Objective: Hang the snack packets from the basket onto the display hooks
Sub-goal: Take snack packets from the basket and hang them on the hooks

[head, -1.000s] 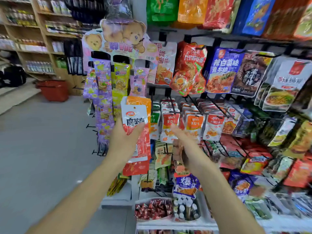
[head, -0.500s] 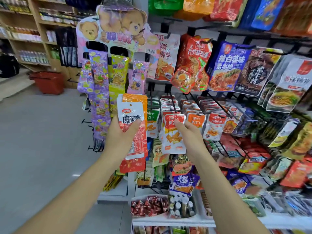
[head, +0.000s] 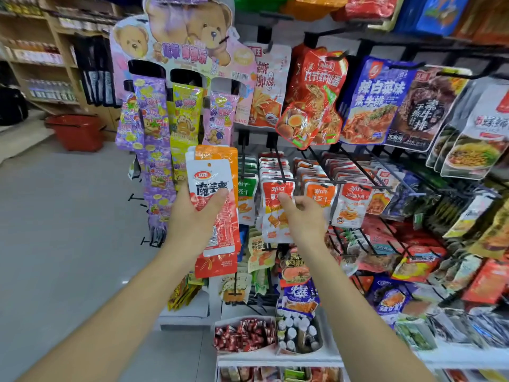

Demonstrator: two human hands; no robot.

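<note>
Holding two stacked packets [head: 213, 199] upright, the left hand [head: 192, 216] is pinching them, hiding their middle. The right hand [head: 303, 216] is pinching a hooked packet [head: 276, 213] on its hook [head: 281, 172], fingertips partly hidden. A red basket [head: 77, 132] is sitting well behind, blurred.

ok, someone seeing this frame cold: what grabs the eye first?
Dead centre, the left hand holds up a small stack of snack packets, a white-and-red one in front. Just right of it, the right hand reaches to a red-and-white packet hanging on a display hook. Above, at upper left of the rack, a pastel teddy-bear display card looms over purple and yellow candy strips.
</note>
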